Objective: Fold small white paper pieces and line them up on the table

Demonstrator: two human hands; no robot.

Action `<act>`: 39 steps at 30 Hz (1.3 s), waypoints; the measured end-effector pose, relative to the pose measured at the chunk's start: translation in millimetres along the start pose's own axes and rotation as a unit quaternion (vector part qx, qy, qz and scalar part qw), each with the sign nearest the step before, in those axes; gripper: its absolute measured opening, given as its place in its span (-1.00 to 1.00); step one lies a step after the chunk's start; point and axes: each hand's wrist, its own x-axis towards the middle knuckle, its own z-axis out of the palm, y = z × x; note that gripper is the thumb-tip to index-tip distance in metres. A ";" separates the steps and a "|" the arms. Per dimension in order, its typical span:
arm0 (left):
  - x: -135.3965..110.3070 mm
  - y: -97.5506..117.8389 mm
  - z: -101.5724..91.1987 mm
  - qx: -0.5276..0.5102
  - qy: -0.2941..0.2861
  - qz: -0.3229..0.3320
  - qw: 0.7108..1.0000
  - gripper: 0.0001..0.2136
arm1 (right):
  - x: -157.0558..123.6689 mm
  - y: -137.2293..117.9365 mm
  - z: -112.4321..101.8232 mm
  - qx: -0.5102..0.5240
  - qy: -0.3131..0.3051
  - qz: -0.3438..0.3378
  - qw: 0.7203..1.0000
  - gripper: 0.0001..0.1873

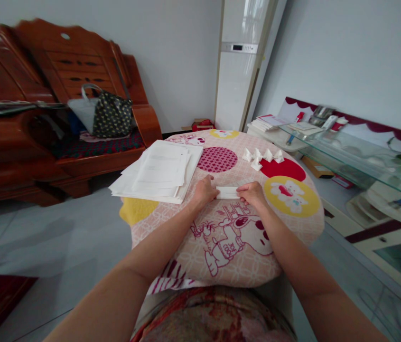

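A narrow folded strip of white paper [227, 192] lies on the cartoon-print cloth of a round table [293, 228]. My left hand [205, 189] pinches its left end with the fingers closed. At the other end, my right hand [253, 193] grips the strip the same way. A stack of white paper sheets [159, 172] lies just left of my left hand. Several small folded white paper shapes [262, 157] sit farther back on the cloth, to the right.
A dark wooden bench [61, 118] with a spotted handbag [111, 114] stands at the left. A tall white standing air conditioner [237, 66] is in the far corner. A glass-topped cabinet [357, 156] with books and clutter runs along the right. Grey tiled floor surrounds the table.
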 end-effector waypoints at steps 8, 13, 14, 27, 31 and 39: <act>-0.1 1.2 -0.5 0.032 0.004 0.022 0.999 -0.52 | -2.2 -3.1 0.4 -0.007 0.003 0.001 1.000 -0.76; 4.5 -2.1 4.9 0.048 0.016 0.121 0.991 -0.57 | 0.0 -1.6 1.9 -0.015 0.001 -0.009 1.000 -0.73; 6.3 -3.0 6.1 0.044 0.018 0.158 0.986 -0.54 | 0.8 -0.9 2.1 -0.017 0.001 -0.011 1.000 -0.73; 14.7 -7.4 9.3 0.015 -0.153 0.374 0.914 -0.48 | 13.8 12.3 4.9 0.023 0.006 -0.007 1.000 -0.70; 14.2 -9.0 11.2 0.031 -0.147 0.388 0.909 -0.46 | 15.5 11.7 5.7 -0.015 0.014 -0.018 1.000 -0.66; 13.3 -9.6 11.6 0.071 -0.149 0.404 0.900 -0.47 | 13.9 10.9 2.1 -0.024 0.003 -0.040 0.999 -0.44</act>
